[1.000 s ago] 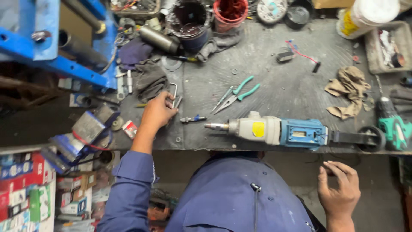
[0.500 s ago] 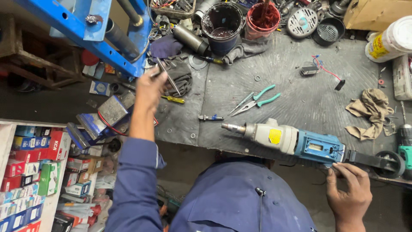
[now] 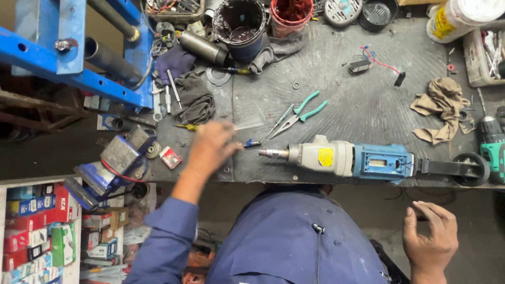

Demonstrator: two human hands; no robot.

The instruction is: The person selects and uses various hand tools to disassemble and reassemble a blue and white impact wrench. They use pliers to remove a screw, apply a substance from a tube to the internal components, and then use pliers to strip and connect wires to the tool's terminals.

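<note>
Power drill [image 3: 347, 159] lies flat along the bench's near edge, chuck pointing left at the left hand [image 3: 210, 149]. That hand is motion-blurred over a small bit [image 3: 252, 143]; grip cannot be told. Right hand [image 3: 430, 236] hangs released, near side, holding nothing.

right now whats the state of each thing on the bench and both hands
left hand: blurred over the bench, grip unclear
right hand: open, below the bench edge, holding nothing
power drill: lying on its side
green pliers: lying flat, handles apart
dark bucket: upright, uncovered
tan rag: crumpled

Blue-and-cream drill [image 3: 342, 159], green-handled pliers [image 3: 300, 111], tan rag [image 3: 440, 108], ribbed grey mat [image 3: 368, 105].
</note>
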